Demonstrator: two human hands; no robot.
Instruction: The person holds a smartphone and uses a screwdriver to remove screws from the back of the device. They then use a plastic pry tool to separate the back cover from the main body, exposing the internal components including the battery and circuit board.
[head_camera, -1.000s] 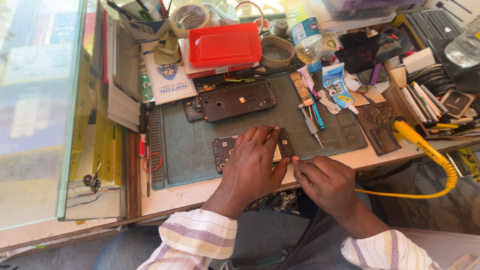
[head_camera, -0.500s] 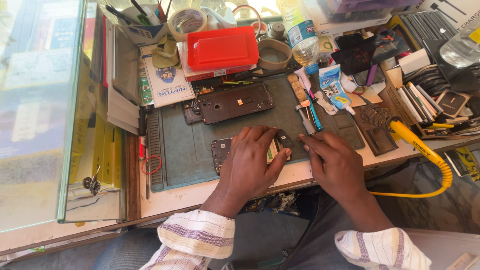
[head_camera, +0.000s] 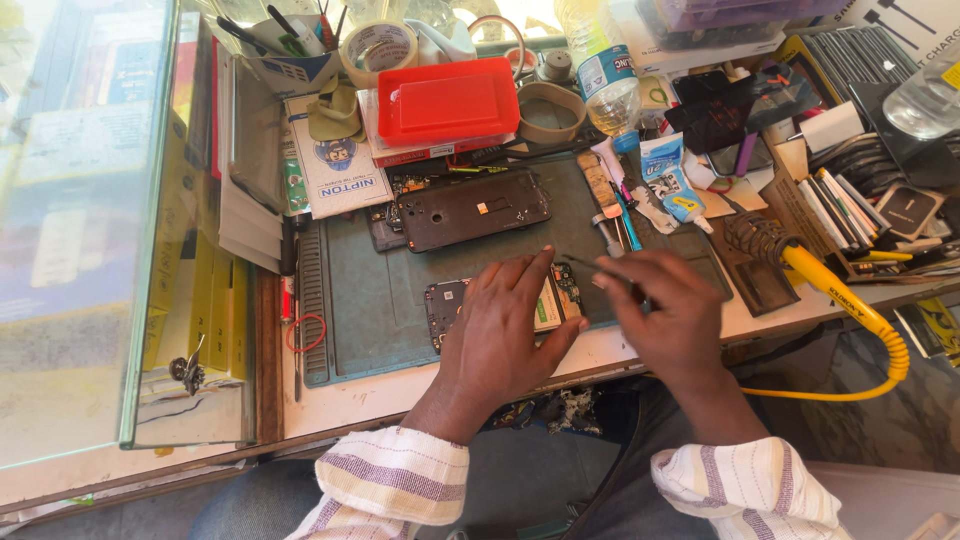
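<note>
Left hand (head_camera: 505, 330) lies flat, palm down, on opened phone (head_camera: 448, 300) on green work mat (head_camera: 370, 300); right hand (head_camera: 665, 315), blurred, pinches thin tweezers (head_camera: 585, 264) w/ tip just beside phone's right edge; dark rear housing (head_camera: 472, 208) lies behind, red box (head_camera: 448, 100) further back.

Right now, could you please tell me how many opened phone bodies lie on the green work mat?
2: a dark phone back frame at the mat's far side, and an opened phone with exposed circuit board under the left hand. Others may be hidden.

Glossy red plastic box (head_camera: 448, 100) — matt rubbery green mat (head_camera: 370, 300) — worn wooden bench (head_camera: 350, 395), smooth glass pane (head_camera: 80, 220).
</note>
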